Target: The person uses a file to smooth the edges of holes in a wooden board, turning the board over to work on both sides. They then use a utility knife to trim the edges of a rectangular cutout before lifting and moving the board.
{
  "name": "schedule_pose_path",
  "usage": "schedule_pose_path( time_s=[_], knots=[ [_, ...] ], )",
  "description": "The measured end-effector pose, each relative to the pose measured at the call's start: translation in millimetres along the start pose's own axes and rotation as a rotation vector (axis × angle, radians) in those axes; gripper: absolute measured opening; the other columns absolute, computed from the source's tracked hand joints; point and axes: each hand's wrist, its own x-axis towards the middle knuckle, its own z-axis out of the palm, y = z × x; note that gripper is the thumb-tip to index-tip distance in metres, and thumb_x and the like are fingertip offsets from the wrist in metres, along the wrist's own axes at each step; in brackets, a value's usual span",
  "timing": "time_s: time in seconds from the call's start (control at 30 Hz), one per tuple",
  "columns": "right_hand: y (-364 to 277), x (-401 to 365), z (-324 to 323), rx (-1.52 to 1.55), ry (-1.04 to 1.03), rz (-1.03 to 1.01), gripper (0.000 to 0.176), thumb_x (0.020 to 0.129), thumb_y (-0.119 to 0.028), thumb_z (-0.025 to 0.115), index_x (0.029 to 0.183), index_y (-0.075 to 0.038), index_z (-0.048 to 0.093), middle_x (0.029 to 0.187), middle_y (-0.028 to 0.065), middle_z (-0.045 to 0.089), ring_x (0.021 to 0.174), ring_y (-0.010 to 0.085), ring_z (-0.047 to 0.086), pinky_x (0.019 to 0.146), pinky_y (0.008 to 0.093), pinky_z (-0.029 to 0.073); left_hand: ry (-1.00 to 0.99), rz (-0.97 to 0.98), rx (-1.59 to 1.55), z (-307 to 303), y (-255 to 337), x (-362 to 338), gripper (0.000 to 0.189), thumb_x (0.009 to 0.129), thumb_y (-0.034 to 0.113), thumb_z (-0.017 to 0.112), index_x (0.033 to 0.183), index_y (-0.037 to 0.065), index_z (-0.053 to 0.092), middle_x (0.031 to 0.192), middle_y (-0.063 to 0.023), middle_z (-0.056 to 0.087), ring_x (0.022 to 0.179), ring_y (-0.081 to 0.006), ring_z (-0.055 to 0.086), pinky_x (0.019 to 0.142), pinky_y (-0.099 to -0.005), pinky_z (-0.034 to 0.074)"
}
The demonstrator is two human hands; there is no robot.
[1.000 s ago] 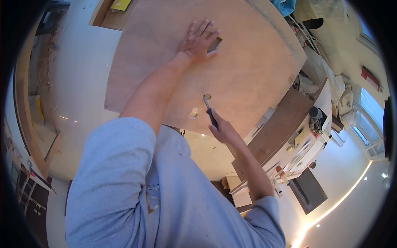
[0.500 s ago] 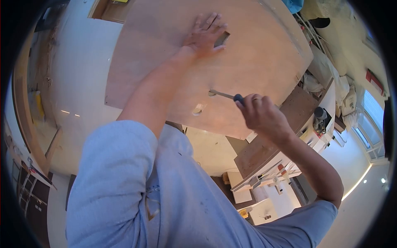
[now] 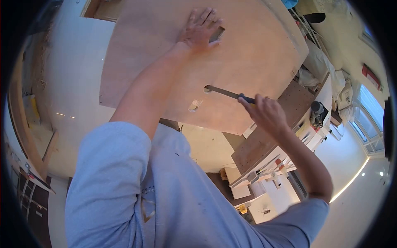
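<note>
A large pinkish-brown board (image 3: 157, 49) spans the upper middle of the head view. My left hand (image 3: 200, 31) lies flat on it with the fingers spread, beside a dark rectangular cutout (image 3: 217, 34). My right hand (image 3: 266, 111) is closed round the dark handle of a long flat metal tool, perhaps a file (image 3: 225, 92). The tool's tip is at a small round hole (image 3: 207, 89) in the board. Nearer to my body, the board has another opening (image 3: 193, 106) with a pale edge.
A brown shelf surface (image 3: 256, 151) runs along the board's right side. On the white unit beyond it stands a dark power tool (image 3: 317, 111). Plastic-wrapped items (image 3: 308, 78) lie at the upper right. A wooden frame (image 3: 101, 11) is at the upper left.
The view has shifted slightly, so the board appears a little further left. More of the tool's blade shows, and my right hand has drawn back from the hole. My left hand stays beside the cutout.
</note>
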Motion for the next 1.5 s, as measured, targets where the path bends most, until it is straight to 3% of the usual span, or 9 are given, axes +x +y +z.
schedule_pose_path(
  time_s=[0.17, 0.4, 0.53, 0.83, 0.93, 1.0, 1.3, 1.37, 1.5],
  knots=[
    [-47.3, 45.3, 43.2, 0.276, -0.119, 0.136, 0.038, 0.1, -0.018, 0.049, 0.137, -0.022, 0.054, 0.08, 0.0082, 0.056, 0.064, 0.0205, 0.061, 0.052, 0.032, 0.05, -0.052, -0.019, 0.027, -6.1, 1.1, -0.6, 0.075, 0.09, 0.059, 0.052, 0.151, 0.019, 0.035, 0.161, -0.0103, 0.023, 0.151, -0.0246, 0.011, 0.12, -0.0567, 0.005],
    [-18.3, -19.9, -34.9, -0.163, 0.141, 0.021, 0.037, 0.095, -0.016, 0.056, 0.132, -0.017, 0.059, 0.076, 0.0038, 0.053, 0.063, 0.0166, 0.059, 0.049, 0.0303, 0.045, 0.012, -0.003, 0.078, -1.4, 1.7, 0.7, 0.075, 0.089, 0.06, 0.053, 0.15, 0.019, 0.036, 0.16, -0.0105, 0.024, 0.151, -0.0251, 0.014, 0.12, -0.0572, 0.007],
    [-39.5, 21.8, 60.0, 0.195, 0.119, 0.088, 0.038, 0.095, -0.018, 0.056, 0.133, -0.019, 0.059, 0.076, 0.0052, 0.054, 0.062, 0.019, 0.059, 0.048, 0.0313, 0.045, -0.004, 0.0, 0.063, 1.7, 3.3, -2.4, 0.075, 0.088, 0.06, 0.054, 0.149, 0.02, 0.037, 0.159, -0.0104, 0.026, 0.15, -0.0251, 0.015, 0.119, -0.0571, 0.008],
    [-19.2, -18.6, -41.9, 0.207, -0.168, 0.175, 0.044, 0.095, -0.018, 0.052, 0.139, -0.021, 0.053, 0.081, 0.0124, 0.06, 0.064, 0.0261, 0.065, 0.054, 0.0394, 0.051, 0.092, 0.026, -0.042, 2.6, -0.3, -1.4, 0.078, 0.085, 0.059, 0.059, 0.146, 0.013, 0.042, 0.159, -0.0152, 0.025, 0.15, -0.0316, 0.013, 0.118, -0.0605, 0.005],
    [-31.4, -2.6, 10.9, 0.487, -0.296, 0.253, 0.045, 0.095, -0.018, 0.052, 0.139, -0.023, 0.053, 0.083, 0.0137, 0.062, 0.066, 0.0289, 0.065, 0.056, 0.0425, 0.052, 0.029, 0.019, 0.031, -6.3, 3.6, -1.0, 0.075, 0.087, 0.059, 0.058, 0.147, 0.017, 0.041, 0.158, -0.0127, 0.027, 0.15, -0.0284, 0.016, 0.118, -0.0594, 0.008],
    [-67.6, 26.2, 80.1, 0.657, -0.073, 0.278, 0.045, 0.095, -0.016, 0.052, 0.139, -0.026, 0.053, 0.083, 0.0132, 0.062, 0.066, 0.0282, 0.065, 0.056, 0.0414, 0.052, 0.015, -0.018, 0.069, -5.6, 2.4, -2.1, 0.074, 0.088, 0.059, 0.056, 0.148, 0.021, 0.04, 0.158, -0.0103, 0.029, 0.149, -0.0253, 0.018, 0.118, -0.0582, 0.011],
    [-39.6, -18.3, -56.3, 0.235, -0.274, 0.224, 0.046, 0.096, -0.011, 0.047, 0.14, -0.024, 0.052, 0.081, 0.0149, 0.059, 0.064, 0.0323, 0.065, 0.055, 0.047, 0.051, 0.089, 0.02, 0.003, -5.0, 1.9, -0.1, 0.073, 0.087, 0.057, 0.058, 0.145, 0.016, 0.042, 0.156, -0.0141, 0.031, 0.148, -0.0289, 0.021, 0.118, -0.0572, 0.013],
    [-49.0, -4.1, -25.7, 0.418, -0.254, 0.27, 0.039, 0.097, -0.014, 0.048, 0.134, -0.019, 0.055, 0.079, 0.0134, 0.061, 0.064, 0.0298, 0.066, 0.053, 0.0435, 0.051, 0.15, 0.058, -0.063, -20.6, 3.0, -0.8, 0.072, 0.086, 0.054, 0.061, 0.139, 0.006, 0.049, 0.15, -0.0217, 0.04, 0.143, -0.0368, 0.031, 0.116, -0.0571, 0.021],
    [-63.6, 73.7, 59.9, 0.58, -0.125, 0.25, 0.037, 0.096, -0.014, 0.048, 0.132, -0.019, 0.055, 0.073, 0.011, 0.063, 0.065, 0.0278, 0.066, 0.055, 0.0425, 0.052, -0.024, -0.025, 0.052, -3.5, -4.1, 0.3, 0.074, 0.089, 0.06, 0.052, 0.149, 0.02, 0.037, 0.16, -0.0093, 0.025, 0.15, -0.0242, 0.014, 0.12, -0.0557, 0.007]
  ],
)
